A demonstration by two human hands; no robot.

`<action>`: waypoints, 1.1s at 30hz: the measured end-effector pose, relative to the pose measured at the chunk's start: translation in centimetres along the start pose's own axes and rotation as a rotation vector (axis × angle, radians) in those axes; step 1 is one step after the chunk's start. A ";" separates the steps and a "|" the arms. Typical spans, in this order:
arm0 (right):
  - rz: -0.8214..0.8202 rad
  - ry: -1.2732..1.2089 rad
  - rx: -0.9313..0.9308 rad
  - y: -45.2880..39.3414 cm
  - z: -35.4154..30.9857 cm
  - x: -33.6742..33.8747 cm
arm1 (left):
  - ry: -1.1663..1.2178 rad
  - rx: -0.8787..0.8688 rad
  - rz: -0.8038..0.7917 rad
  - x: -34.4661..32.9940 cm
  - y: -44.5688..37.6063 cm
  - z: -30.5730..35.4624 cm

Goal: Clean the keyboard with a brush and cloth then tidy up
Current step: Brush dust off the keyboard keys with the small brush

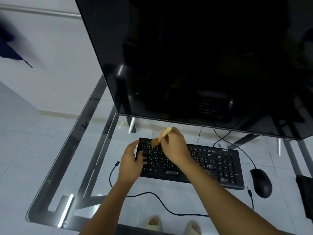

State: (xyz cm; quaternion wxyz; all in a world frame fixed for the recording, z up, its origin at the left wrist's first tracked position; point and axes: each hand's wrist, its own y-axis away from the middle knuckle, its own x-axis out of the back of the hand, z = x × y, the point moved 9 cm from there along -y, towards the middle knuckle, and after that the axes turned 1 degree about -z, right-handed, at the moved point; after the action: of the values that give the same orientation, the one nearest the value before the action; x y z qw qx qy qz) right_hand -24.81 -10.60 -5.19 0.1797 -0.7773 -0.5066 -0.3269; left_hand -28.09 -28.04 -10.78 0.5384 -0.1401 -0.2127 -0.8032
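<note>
A black keyboard (218,165) lies on the glass desk (81,150) below the monitor. Dusty smudges show on its space bar and some right-hand keys. My right hand (174,148) holds a small brush (160,135) with a pale wooden handle. Its brown bristles touch the keyboard's top-left key rows. My left hand (131,160) grips the keyboard's left end, thumb on the far edge, fingers on the keys. A dark cloth-like thing (304,197) lies at the desk's right edge, cut off by the frame.
A large dark monitor (203,65) fills the upper frame, its stand legs on the desk. A black mouse (261,182) sits right of the keyboard. Loose black cables (152,195) run across the glass near the front. My feet in pale slippers (154,223) show below the glass.
</note>
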 end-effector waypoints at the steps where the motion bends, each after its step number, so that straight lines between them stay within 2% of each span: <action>1: 0.066 -0.015 -0.001 -0.1 -0.4 0.8 | -0.012 -0.003 -0.014 0.0 0.1 -0.1; 3: 0.079 -0.079 0.024 -0.6 -0.9 0.8 | -0.042 -0.027 -0.019 0.4 0.1 0.0; 6: -0.063 -0.043 0.069 -0.7 -1.9 -1.3 | -0.083 -0.041 -0.022 0.9 -0.1 -0.3; 10: 0.102 -0.048 0.070 -0.9 -1.7 -0.1 | -0.052 -0.033 -0.058 0.7 -0.2 -0.4; 13: -0.005 -0.024 0.093 -0.4 -2.0 -1.7 | -0.056 -0.015 -0.066 0.9 -0.2 -0.8; 14: 0.010 -0.008 0.076 -0.3 -1.7 -1.6 | -0.053 -0.009 -0.067 0.9 -0.2 -0.9; 17: 0.195 -0.086 0.009 0.5 0.1 0.7 | -0.037 -0.012 -0.093 0.8 -0.2 -0.7; 18: 0.174 -0.123 -0.016 0.8 0.5 0.7 | -0.040 -0.021 -0.099 0.8 -0.1 -0.5; 20: 0.020 -0.123 -0.027 1.5 0.8 -0.7 | -0.047 -0.025 -0.106 1.0 0.0 -0.3; 21: 0.011 -0.096 -0.017 1.9 0.7 -0.8 | -0.052 -0.025 -0.108 1.1 0.0 -0.2; 24: 0.187 -0.178 -0.042 2.8 1.4 1.5 | -0.069 -0.037 -0.133 0.9 0.0 -0.3; 25: 0.178 -0.203 -0.057 2.9 1.6 1.6 | -0.075 -0.040 -0.140 0.9 0.0 -0.3; 28: -0.034 -0.121 -0.068 3.3 1.8 -0.4 | -0.093 -0.036 -0.142 0.9 0.3 -0.7; 31: 0.149 -0.078 -0.042 3.8 1.8 1.9 | -0.098 -0.027 -0.158 0.8 0.8 -0.8; 33: 0.094 -0.114 -0.043 4.2 1.7 1.8 | -0.082 -0.010 -0.154 0.9 1.0 -0.9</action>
State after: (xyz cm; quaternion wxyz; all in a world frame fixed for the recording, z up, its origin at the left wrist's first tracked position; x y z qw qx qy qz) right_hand -20.00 -10.12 -4.96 0.1489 -0.8214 -0.4716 -0.2840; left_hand -27.51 -29.50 -10.94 0.4651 -0.1585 -0.2408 -0.8370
